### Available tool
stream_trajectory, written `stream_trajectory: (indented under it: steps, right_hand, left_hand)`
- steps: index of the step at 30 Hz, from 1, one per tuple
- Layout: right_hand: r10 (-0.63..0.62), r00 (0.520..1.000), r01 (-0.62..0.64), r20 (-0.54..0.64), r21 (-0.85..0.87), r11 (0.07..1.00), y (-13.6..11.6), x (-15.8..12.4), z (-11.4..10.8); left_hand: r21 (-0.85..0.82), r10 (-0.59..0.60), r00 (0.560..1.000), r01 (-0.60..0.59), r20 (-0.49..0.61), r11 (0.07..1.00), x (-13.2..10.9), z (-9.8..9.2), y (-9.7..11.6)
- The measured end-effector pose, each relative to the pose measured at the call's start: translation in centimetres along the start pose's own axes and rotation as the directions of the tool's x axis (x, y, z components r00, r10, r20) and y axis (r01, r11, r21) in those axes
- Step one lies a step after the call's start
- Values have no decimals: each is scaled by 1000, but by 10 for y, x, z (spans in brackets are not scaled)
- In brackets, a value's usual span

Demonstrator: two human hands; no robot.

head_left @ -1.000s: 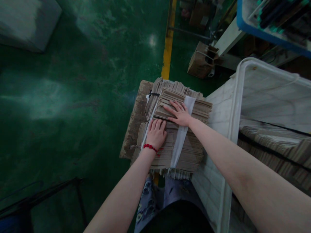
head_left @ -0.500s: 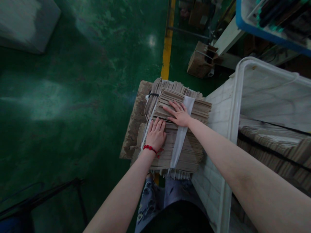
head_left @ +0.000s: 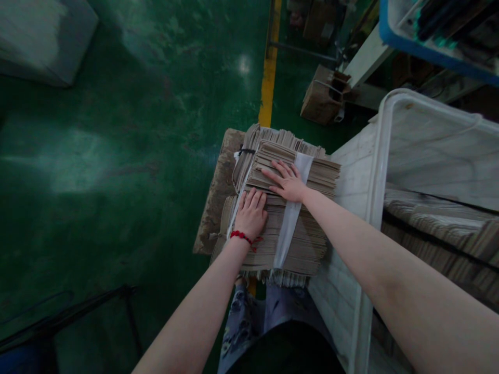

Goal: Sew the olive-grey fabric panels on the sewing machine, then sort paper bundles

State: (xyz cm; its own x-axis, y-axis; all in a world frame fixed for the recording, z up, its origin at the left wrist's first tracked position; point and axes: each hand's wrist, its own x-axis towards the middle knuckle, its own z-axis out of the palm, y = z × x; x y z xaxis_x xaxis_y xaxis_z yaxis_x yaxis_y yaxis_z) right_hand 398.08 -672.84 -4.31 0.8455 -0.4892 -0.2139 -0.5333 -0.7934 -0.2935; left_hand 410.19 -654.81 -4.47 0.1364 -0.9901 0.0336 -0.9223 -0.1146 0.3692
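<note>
Bundles of flat brown cardboard pieces (head_left: 296, 231) are stacked before me on a worn wooden board (head_left: 214, 202). A white strap (head_left: 287, 231) runs across the upper bundles. My left hand (head_left: 250, 212), with a red bracelet (head_left: 241, 236) at the wrist, lies on the near bundle, fingers stretched out. Spread flat over the far bundle (head_left: 323, 176), my right hand (head_left: 287, 181) rests beside the white strap, its wrist crossing it. Neither hand grips anything. A black tie (head_left: 247, 151) shows on a bundle at the back left.
Right of the stack stands a large white bin (head_left: 376, 171) holding more strapped cardboard (head_left: 436, 213). A blue-rimmed tray (head_left: 436, 54) sits above it. An open carton (head_left: 322, 98) is on the green floor (head_left: 136, 156). Black metal bars (head_left: 93, 306) stand lower left, a grey block (head_left: 47, 41) upper left.
</note>
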Motion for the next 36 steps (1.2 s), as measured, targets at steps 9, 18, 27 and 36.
stream_trajectory:
  steps: [9,18,27,36]
  right_hand:
    - [9,1000,-9,17,26,1000,0,0,-2]
    - [-5,999,4,47,32,999,0,0,-6]
    - [13,997,-10,-72,34,999,-9,-4,-5]
    - [-136,985,125,-106,-109,986,-1,19,-15]
  left_hand:
    - [-13,5,1000,-5,6,1000,1,-1,-1]
    - [-17,-18,1000,18,4,1000,0,-2,1]
    - [-26,-84,996,84,10,996,8,-8,4]
    - [14,-87,996,87,-6,996,12,-5,9]
